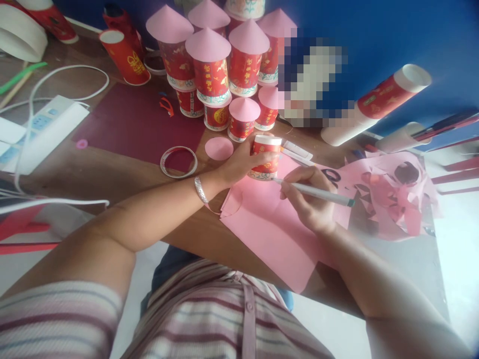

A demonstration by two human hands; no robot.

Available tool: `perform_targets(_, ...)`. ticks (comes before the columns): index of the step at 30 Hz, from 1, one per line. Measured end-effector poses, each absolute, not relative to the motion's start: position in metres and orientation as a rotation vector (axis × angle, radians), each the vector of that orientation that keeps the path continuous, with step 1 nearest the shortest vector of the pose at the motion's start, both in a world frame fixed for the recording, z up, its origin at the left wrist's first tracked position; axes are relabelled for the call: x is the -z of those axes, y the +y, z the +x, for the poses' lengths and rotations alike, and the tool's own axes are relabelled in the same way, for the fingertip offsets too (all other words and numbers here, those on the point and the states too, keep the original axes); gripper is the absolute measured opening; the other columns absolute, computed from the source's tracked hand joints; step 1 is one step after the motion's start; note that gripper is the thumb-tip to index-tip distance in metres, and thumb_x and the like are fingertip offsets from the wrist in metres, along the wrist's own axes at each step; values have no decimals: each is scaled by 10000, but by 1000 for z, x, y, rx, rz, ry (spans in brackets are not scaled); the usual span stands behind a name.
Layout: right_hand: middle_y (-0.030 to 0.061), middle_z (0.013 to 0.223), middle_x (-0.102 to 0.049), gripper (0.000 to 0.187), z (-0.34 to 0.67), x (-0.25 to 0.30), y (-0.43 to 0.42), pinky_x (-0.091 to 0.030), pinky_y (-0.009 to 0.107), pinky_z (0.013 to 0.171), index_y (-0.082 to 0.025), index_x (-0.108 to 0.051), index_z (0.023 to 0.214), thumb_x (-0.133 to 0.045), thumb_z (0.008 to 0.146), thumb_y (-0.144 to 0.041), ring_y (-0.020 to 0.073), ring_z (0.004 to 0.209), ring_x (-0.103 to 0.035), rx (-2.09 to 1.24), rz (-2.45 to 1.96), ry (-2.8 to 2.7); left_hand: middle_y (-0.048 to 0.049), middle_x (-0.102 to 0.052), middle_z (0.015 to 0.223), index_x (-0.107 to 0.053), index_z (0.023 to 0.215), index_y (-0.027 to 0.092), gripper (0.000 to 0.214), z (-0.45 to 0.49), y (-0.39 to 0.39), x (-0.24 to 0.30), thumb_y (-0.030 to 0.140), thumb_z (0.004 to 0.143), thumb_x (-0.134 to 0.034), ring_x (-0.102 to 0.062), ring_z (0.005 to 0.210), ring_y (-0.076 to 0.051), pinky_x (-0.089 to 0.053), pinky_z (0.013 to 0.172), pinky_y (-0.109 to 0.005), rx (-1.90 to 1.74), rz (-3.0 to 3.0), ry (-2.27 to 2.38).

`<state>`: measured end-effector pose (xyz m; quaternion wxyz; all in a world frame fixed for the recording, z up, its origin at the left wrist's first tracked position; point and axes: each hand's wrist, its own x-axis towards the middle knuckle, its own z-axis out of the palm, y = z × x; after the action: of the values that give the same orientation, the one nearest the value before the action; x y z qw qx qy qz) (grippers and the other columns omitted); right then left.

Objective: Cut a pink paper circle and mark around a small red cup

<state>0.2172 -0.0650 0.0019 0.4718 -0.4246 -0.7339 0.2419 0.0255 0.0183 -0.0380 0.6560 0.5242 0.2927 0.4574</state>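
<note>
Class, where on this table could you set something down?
The maroon sheet, left of the cone-topped cups, has a bare middle; so is the table bare between left forearm and pink paper. Crowded: behind the left hand, and right of the right hand, where scraps lie.

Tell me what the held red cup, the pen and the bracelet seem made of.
Red cup: probably paper or card, slight sheen, judging by its printed wrap and white rim. Pen: likely smooth plastic, from its uniform pale barrel. Bracelet: seemingly polished metal, from its silvery glints.
</note>
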Motion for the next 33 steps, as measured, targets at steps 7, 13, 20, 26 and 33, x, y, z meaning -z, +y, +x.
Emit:
perform_targets(7,-31,808,-764,181,216,7,-66,-699,393,757,-285,-630,1001,-705,953,-127,197,726,-775,-241,-830,-2056,-55,-731,1162,-653,1222,242,447,24,19,42,466,868,-806,-708,1067,-228,-610,1003,-417,-1064,1199,661)
perform_targets(13,-70,762,-709,299,210,18,-65,-734,430,848,-300,-607,1044,-713,920,-50,150,599,-682,23,-612,-2149,-54,-709,1143,-612,1256,251,475,24,18,40,452,873,-808,-716,1087,-242,-613,1012,-433,-1069,1168,648)
perform_targets(20,-70,794,-713,256,211,19,-68,-746,402,850,-304,-583,1046,-692,961,-87,141,643,-704,63,-646,-2216,-91,-694,1348,-584,1393,264,564,23,17,44,459,896,-763,-680,1297,-303,-588,1138,-512,-1065,1192,695)
perform_targets(26,-47,786,-713,249,210,18,-67,-748,374,870,-257,-605,1070,-690,951,-55,137,650,-705,70,-596,-2224,-102,-634,1455,-579,1412,265,605,21,18,47,501,888,-767,-641,1385,-335,-582,1169,-530,-1077,1226,680)
perform_targets(33,-36,802,-721,239,210,17,-66,-714,350,741,-267,-614,1083,-704,968,-78,168,710,-748,46,-623,-2205,-79,-683,1289,-575,1366,245,644,26,17,41,472,834,-856,-673,1187,-257,-570,1094,-481,-1051,1241,708)
